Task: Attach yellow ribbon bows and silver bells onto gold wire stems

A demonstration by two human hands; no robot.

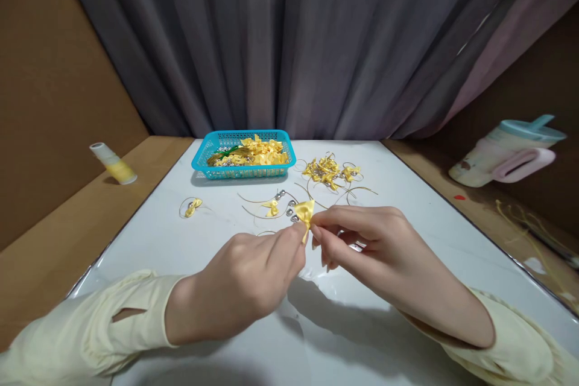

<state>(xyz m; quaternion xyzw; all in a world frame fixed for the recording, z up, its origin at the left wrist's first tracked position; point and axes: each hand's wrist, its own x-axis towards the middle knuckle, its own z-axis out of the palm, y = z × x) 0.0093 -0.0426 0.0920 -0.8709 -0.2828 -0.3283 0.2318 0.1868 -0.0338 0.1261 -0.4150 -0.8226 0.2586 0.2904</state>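
Between my two hands, above the table, is a yellow satin bow (304,211). The fingers of my left hand (260,271) are closed on its lower left side and hide part of it. With thumb and forefinger, my right hand (362,241) pinches at the bow's right edge, near its knot. Whether a wire is also in that pinch I cannot make out. Just behind the hands lie another yellow bow (272,208), several silver beads (291,212) and loose gold wires (253,199).
A blue basket (239,174) of yellow bows stands at the back. Finished-looking bows on wire loops (328,170) lie heaped right of it, with a single looped bow (193,207) at left. A yellow-and-white tube (114,164) and a tumbler with pink handle (502,154) flank the white table (149,241).
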